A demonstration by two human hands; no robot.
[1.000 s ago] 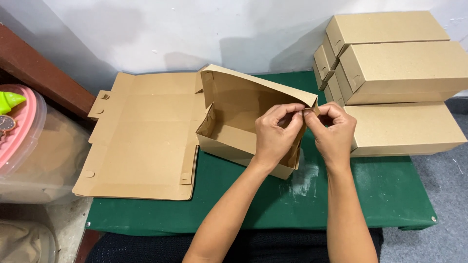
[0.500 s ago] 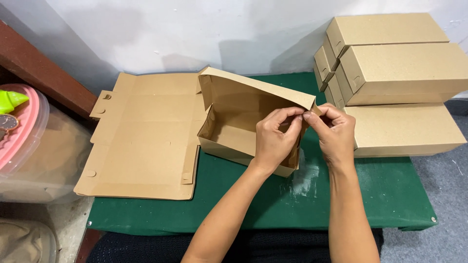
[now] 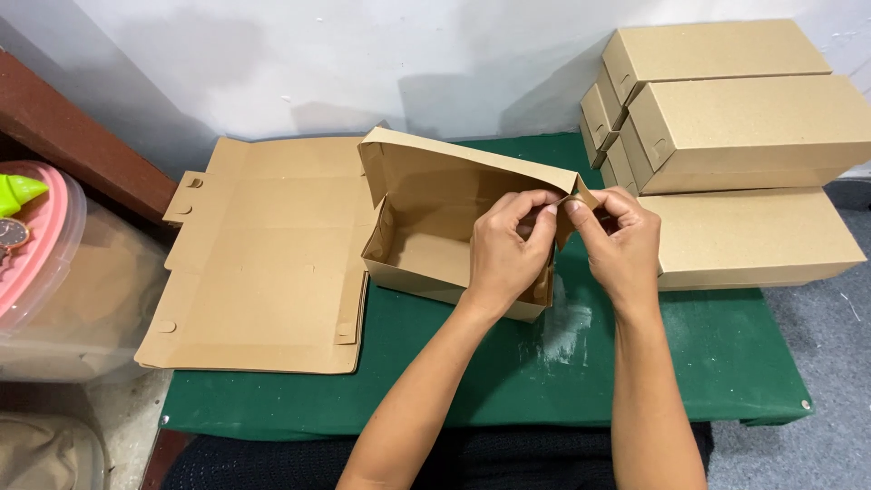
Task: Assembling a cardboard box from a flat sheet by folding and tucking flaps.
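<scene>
While the person sits at the green bench (image 3: 472, 390), a clear plastic tub with a pink lid (image 3: 41, 272) stands at far left; beside it a flat cardboard blank (image 3: 263, 263) lies unfolded. At centre sits the half-formed box (image 3: 435, 231), long axis running left to right, open top up. Left hand (image 3: 508, 249) and right hand (image 3: 621, 240) meet at its right end corner, fingers (image 3: 544, 213) of both pinched shut on the end flap (image 3: 581, 195). The left hand reaches across the box; the right is nearer the flap. Finished boxes (image 3: 744, 136) stacked at right.
</scene>
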